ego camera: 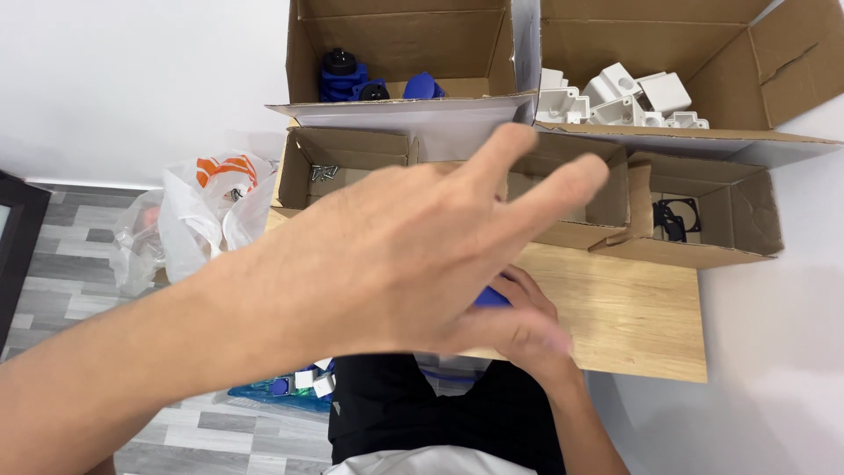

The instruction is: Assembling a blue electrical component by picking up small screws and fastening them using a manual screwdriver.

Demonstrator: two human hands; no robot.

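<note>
My left hand [396,255] is raised close to the camera, fingers spread and pointing toward the cardboard boxes, holding nothing. It hides much of the wooden board [633,317] on my lap. My right hand [527,325] lies below it on the board, closed around a small blue part [491,299] of which only a corner shows.
A box at the back left holds blue and black parts [352,81]; the box at the back right holds white plastic parts [615,97]. Nearer boxes hold screws [323,172] and black flat pieces [675,218]. A white plastic bag [207,215] sits on the floor at left.
</note>
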